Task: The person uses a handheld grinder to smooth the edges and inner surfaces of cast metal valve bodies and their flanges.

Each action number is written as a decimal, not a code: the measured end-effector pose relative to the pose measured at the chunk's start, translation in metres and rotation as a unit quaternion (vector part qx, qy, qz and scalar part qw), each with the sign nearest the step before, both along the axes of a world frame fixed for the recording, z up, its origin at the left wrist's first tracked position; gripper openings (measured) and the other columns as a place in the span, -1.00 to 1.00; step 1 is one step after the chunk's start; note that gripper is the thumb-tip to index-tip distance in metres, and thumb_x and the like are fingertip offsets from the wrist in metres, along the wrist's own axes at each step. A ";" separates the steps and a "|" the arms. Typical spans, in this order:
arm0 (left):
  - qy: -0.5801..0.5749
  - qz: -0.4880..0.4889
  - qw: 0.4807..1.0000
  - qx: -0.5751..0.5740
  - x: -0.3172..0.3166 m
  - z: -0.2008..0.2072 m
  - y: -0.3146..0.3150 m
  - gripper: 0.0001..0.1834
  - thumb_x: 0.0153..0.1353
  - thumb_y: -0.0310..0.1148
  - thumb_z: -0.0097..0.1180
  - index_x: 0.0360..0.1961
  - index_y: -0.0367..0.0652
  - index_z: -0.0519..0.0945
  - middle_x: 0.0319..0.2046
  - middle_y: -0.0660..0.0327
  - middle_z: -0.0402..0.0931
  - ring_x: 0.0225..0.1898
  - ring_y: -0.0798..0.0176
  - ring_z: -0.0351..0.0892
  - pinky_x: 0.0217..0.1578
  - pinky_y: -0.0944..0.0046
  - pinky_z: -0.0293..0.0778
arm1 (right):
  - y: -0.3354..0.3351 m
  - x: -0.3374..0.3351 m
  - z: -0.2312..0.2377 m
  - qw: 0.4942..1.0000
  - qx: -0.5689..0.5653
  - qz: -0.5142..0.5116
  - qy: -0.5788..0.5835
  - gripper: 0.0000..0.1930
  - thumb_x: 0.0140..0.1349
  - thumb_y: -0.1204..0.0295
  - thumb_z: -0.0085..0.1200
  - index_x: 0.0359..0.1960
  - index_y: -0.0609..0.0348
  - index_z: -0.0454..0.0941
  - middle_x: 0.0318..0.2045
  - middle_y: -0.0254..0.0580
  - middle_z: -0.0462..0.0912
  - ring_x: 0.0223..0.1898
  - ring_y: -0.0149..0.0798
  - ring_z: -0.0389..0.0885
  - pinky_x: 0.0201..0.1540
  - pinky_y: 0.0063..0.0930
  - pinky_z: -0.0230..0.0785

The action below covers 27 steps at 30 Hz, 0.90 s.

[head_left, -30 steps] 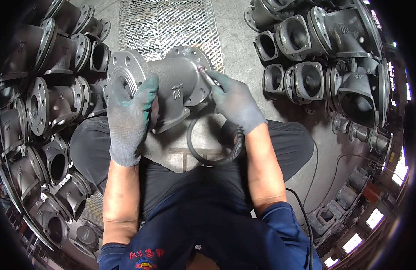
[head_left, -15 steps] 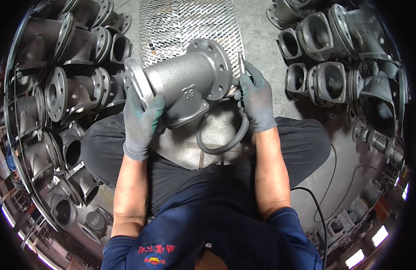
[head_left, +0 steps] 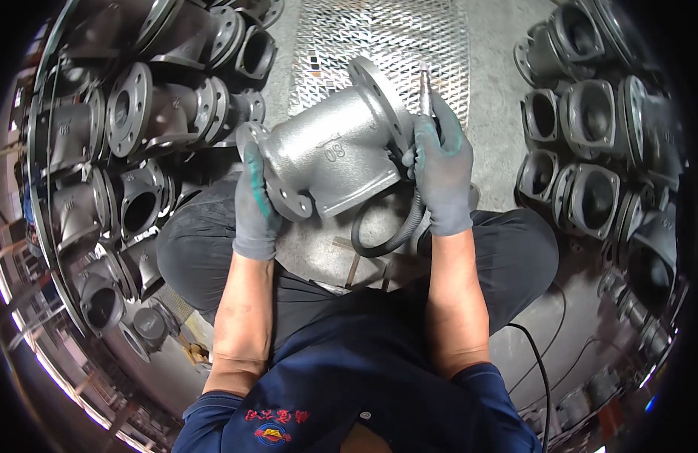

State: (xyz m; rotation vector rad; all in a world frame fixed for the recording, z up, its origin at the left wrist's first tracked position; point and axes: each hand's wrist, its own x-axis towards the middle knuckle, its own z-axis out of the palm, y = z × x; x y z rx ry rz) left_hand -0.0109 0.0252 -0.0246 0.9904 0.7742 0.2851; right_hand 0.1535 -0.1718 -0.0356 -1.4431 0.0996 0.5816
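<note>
Lying tilted between both gloved hands, the grey flanged valve body (head_left: pixel 334 155) runs its long axis from lower left to upper right. Left hand (head_left: pixel 256 205) grips the near flange; right hand (head_left: pixel 441 172) clutches a slim metal tool (head_left: pixel 424 87) against the far flange.

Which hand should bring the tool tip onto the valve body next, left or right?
Right, most likely. The right hand already grips the pencil-shaped hose-fed tool beside the far flange of the grey valve body. The left hand is clamped on the near flange, steadying the casting.
</note>
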 end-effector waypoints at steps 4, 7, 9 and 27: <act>-0.015 0.037 0.999 0.007 -0.013 -0.001 -0.010 -0.16 0.72 0.24 -0.12 0.68 -0.23 0.25 0.51 0.04 0.43 0.45 0.12 0.50 0.49 0.09 0.42 | 0.007 -0.003 0.006 0.998 -0.027 0.018 -0.057 -0.44 0.62 0.40 0.12 0.58 0.31 0.43 -0.28 -0.39 0.64 -0.44 -0.55 0.50 -0.34 -0.56 0.43; -0.001 0.046 0.999 0.008 -0.020 0.013 -0.028 -0.21 0.69 0.26 -0.06 0.51 -0.27 0.42 0.29 0.14 0.52 0.22 0.26 0.54 0.25 0.24 0.49 | 0.009 -0.007 0.014 0.989 -0.101 0.038 -0.097 -0.45 0.62 0.37 0.06 0.57 0.28 0.44 -0.25 -0.29 0.67 -0.45 -0.52 0.51 -0.41 -0.51 0.47; 0.049 0.054 0.996 0.054 -0.030 0.010 -0.045 -0.37 0.67 0.15 0.05 0.31 -0.26 0.53 0.03 0.28 0.55 -0.03 0.38 0.52 0.00 0.32 0.47 | -0.001 -0.008 0.014 0.985 -0.130 0.045 -0.104 -0.44 0.61 0.38 0.07 0.58 0.29 0.42 -0.24 -0.28 0.68 -0.45 -0.49 0.50 -0.41 -0.48 0.47; 0.208 -0.176 0.873 0.404 -0.016 0.054 -0.068 -0.01 0.09 0.10 0.51 0.26 -0.59 0.47 0.00 -0.41 0.71 0.10 -0.42 0.74 0.19 -0.12 0.63 | -0.099 0.006 -0.009 0.954 -0.195 0.131 -0.187 -0.74 0.42 0.39 0.39 -0.25 0.39 0.63 -0.44 -0.38 0.55 -0.36 -0.47 0.38 -0.32 -0.39 0.36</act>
